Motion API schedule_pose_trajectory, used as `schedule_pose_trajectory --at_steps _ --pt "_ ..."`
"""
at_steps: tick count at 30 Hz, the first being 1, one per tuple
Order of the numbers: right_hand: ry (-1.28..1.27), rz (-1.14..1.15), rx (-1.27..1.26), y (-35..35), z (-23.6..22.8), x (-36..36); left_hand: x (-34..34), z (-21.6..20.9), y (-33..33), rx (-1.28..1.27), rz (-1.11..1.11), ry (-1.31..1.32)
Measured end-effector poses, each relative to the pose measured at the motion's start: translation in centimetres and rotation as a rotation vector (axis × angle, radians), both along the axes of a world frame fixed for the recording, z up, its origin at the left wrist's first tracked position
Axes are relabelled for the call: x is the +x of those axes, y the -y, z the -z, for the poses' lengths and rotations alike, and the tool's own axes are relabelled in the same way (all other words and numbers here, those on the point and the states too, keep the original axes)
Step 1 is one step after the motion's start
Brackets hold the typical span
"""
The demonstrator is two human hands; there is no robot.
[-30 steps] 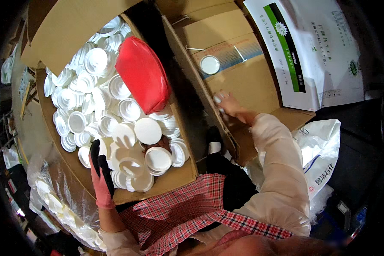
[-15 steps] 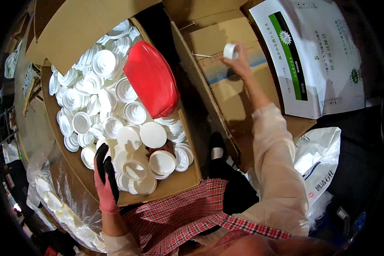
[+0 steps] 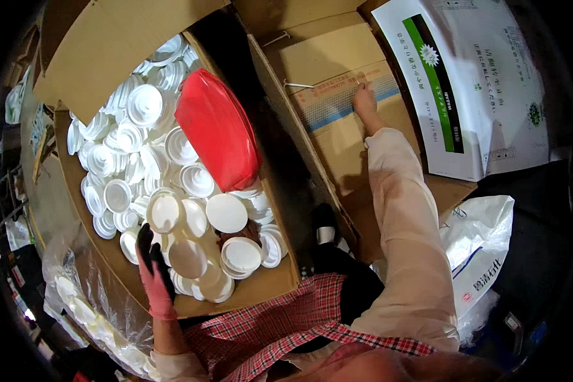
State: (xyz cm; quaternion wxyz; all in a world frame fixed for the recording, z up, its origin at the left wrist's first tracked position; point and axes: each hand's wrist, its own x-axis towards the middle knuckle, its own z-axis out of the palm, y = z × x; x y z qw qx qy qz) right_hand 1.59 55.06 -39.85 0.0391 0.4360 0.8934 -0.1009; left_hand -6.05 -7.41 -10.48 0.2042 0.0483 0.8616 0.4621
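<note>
Shifted since half a second ago: right hand, from holding up a white round piece to a spot slightly nearer and further right in the right carton. Bare, low over the blue-and-red printed band, fingers curled. Thin white strip right at the fingertips; cannot tell whether pinched in that grip or just behind (too small, partly hidden). Another white strip further left, beside the carton's left wall.

Left hand in a pink-and-black glove, at the near left edge of the left carton. Grip loose, fingers straightened toward the far side, just beside the white lids; contact unclear. Lids heaped across most of that carton, facing every which way (some nested in short stacks). One lid just beyond the gloved fingertips, newly showing there compared with the earlier view.

Red pouch on the right side of the heap, partly over the lids. Cardboard flap over the far left corner. Clear plastic bag with more white pieces at near left. White printed panel with green and black stripe at far right; white plastic bag nearer, below.
</note>
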Motion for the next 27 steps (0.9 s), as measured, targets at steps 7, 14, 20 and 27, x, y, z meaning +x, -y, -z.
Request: schedule_pose_trajectory --at_steps 7,14,20,27 --pt "-0.053 -0.288 -0.22 3.0 -2.6 -7.7 -1.7 0.6 -4.3 -0.18 0.103 -0.072" --pt "-0.03 -0.675 -0.257 4.9 1.8 -16.4 -3.5 -0.4 -4.7 -0.242 0.166 -0.125" --pt "-0.094 -0.671 -0.091 2.7 1.0 -25.7 -3.2 -2.1 -5.6 -0.316 0.198 -0.09" --pt "0.11 -0.701 0.033 5.6 0.7 -21.2 -3.3 -1.9 -5.9 -0.637 0.489 -0.218"
